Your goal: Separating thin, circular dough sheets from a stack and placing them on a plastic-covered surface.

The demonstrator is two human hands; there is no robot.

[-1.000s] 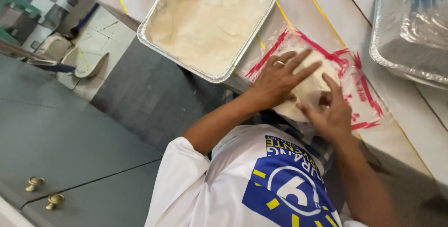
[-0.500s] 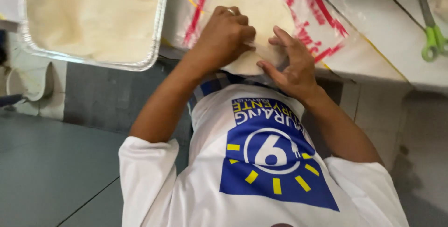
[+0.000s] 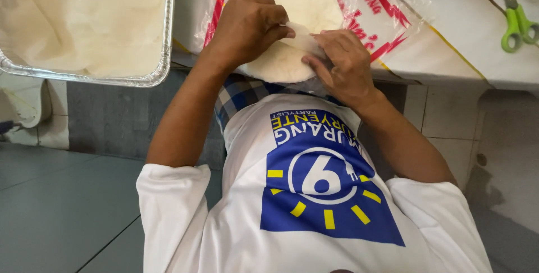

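Head view, looking straight down the person's chest to a white counter's (image 3: 460, 37) near edge. One stack of round, pale flat wrappers (image 3: 292, 3) lies on one clear plastic bag with red print (image 3: 387, 20), straight ahead of both hands and overhanging the counter edge toward the body. The left hand (image 3: 247, 28) rests curled on the stack's left side, fingers bent, its fingertips pinching a thin lifted edge of the top wrapper (image 3: 300, 40). The right hand (image 3: 339, 68) meets it from the right, thumb and fingers closed lightly on the same edge. Both hands touch the stack; neither is clearly nearer. Being round, the stack has no long axis. One foil tray (image 3: 167, 37) of pale dough sits to the left, well apart. One pair of green-handled scissors (image 3: 516, 17) lies far right.
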